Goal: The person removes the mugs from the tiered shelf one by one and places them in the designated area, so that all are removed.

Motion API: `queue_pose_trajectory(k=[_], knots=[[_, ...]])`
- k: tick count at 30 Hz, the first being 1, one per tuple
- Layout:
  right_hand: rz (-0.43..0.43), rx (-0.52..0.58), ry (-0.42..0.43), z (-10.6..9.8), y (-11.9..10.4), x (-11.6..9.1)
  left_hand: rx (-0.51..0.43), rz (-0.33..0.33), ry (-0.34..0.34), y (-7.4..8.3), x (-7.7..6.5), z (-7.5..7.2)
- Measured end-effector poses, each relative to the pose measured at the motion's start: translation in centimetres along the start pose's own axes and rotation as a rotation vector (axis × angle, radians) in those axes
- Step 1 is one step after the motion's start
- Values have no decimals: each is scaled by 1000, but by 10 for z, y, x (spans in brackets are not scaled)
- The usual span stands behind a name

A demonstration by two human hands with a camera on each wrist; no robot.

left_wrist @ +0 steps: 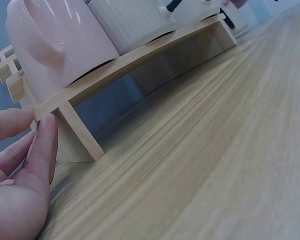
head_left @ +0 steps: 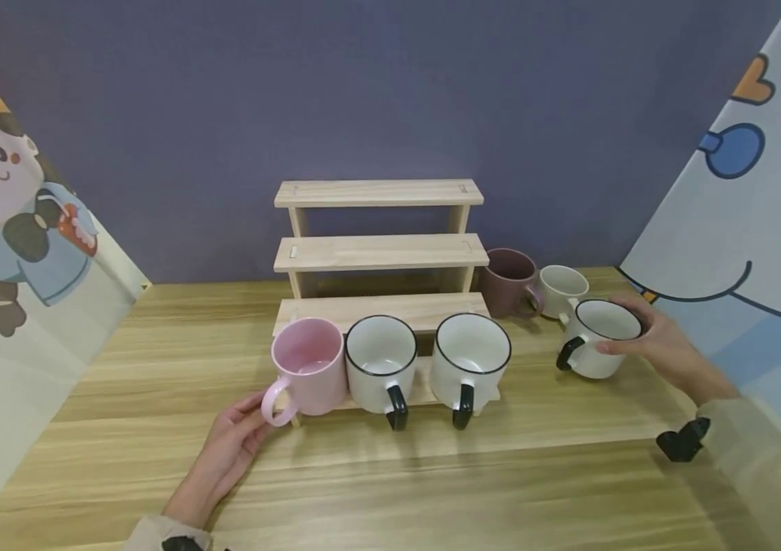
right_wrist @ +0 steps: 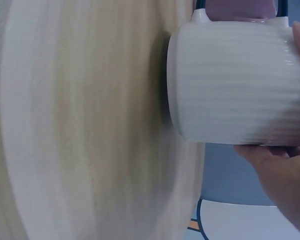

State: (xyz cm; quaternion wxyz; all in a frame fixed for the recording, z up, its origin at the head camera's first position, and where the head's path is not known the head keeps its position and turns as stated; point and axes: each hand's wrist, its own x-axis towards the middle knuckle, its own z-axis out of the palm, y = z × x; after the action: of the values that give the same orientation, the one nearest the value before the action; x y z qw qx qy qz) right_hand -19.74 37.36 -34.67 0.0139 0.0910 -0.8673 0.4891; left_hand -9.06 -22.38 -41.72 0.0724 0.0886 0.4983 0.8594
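At the right, my right hand (head_left: 665,340) grips a white mug (right_wrist: 235,85) with a dark rim and a black handle; its thumb lies on the near side. The mug's base is close to the table, and whether it touches is unclear. My left hand (head_left: 228,444) pinches the left end of the lowest board of a wooden tiered shelf (left_wrist: 135,57), thumb and fingers at the board's corner. On that board stand a pink mug (head_left: 309,367) and two white mugs, one in the middle (head_left: 381,375) and one at the right (head_left: 470,371), handles facing me.
Behind the held mug are a plum-coloured mug (head_left: 509,283) and a small white cup (head_left: 562,289). The shelf's upper boards (head_left: 379,251) rise toward the grey-blue back wall (head_left: 376,92). Printed panels flank the wooden table (head_left: 431,490).
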Motion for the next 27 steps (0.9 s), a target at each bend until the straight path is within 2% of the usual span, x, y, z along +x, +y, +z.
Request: queue_pose_trajectory(k=[5, 12, 17, 22, 27], knots=[[-29, 38, -16, 3, 8, -1, -23, 9, -21, 0, 0, 0], [-65, 30, -16, 2, 14, -1, -25, 8, -46, 2, 0, 0], [-78, 22, -51, 1, 19, 0, -14, -1, -27, 2, -1, -1], [-77, -30, -93, -2, 19, 2, 2, -17, 9, 1, -1, -2], [-46, -97, -110, -7, 12, 3, -5, -13, -6, 1, 0, -1]])
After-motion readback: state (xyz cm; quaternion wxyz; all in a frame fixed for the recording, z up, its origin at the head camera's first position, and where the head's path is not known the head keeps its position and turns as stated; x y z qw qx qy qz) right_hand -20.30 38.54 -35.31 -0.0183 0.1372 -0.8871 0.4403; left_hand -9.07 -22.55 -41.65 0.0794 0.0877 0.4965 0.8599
